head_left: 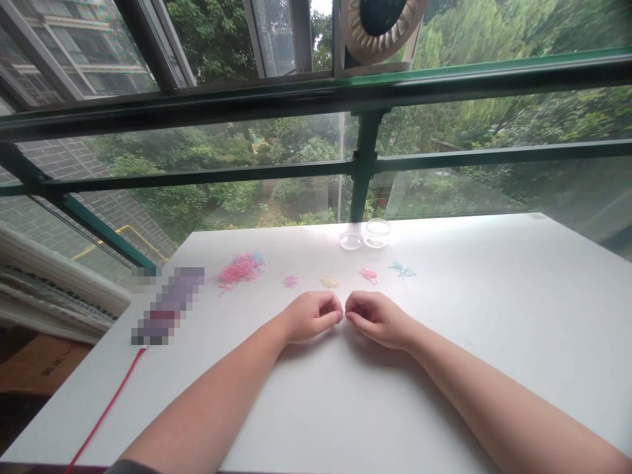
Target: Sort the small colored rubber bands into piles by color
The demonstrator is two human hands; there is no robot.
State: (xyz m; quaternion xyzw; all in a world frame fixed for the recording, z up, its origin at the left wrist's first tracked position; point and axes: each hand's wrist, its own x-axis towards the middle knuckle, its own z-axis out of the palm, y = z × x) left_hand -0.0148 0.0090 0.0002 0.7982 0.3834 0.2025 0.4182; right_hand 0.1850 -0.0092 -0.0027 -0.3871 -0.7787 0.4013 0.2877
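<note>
My left hand (pixel 314 318) rests on the white table (pixel 316 408), fingers curled in and the thumb brought toward them. Facing it, almost touching at the fingertips, my right hand (pixel 378 319) is curled the same way. Nothing shows in either hand. Just beyond them lie small separate heaps of thin plastic-looking pieces: purple (pixel 290 282), pale yellow (pixel 330 282), pink (pixel 368 275) and light blue (pixel 403 270). Farther left is a larger mixed heap (pixel 241 268), mostly pink with some blue and purple.
At the table's far edge stand a clear round jar (pixel 378 234) and a shallow clear lid or dish (pixel 350 242). A blurred-out flat object (pixel 170 306) with a red cable (pixel 108 408) lies at left. Green railing (pixel 365 164) and window glass rise behind the table.
</note>
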